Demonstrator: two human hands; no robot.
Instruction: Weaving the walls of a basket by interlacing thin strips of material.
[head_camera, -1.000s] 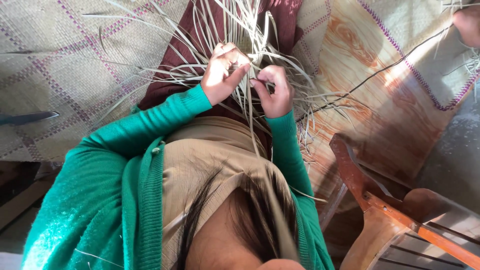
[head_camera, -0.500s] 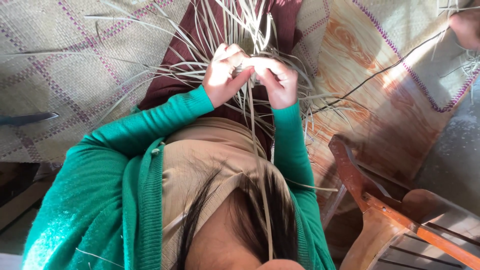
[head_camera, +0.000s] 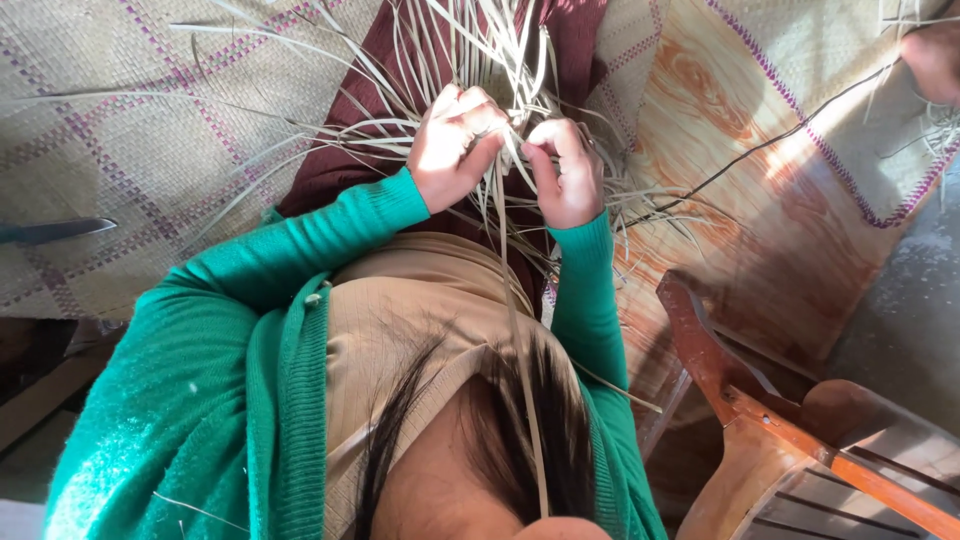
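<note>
Woven mat (head_camera: 150, 150) underlies the work. I see my left hand (head_camera: 455, 145) and right hand (head_camera: 565, 170) pinching dried palm strips (head_camera: 480, 50) over my lap; most strips remain loose, unplaited.

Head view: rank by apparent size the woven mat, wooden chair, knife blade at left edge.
1. Woven mat, by far the largest.
2. Wooden chair, cut off by the frame and nearer the camera, so its rank is only apparent.
3. Knife blade, smallest, partly out of frame.
</note>
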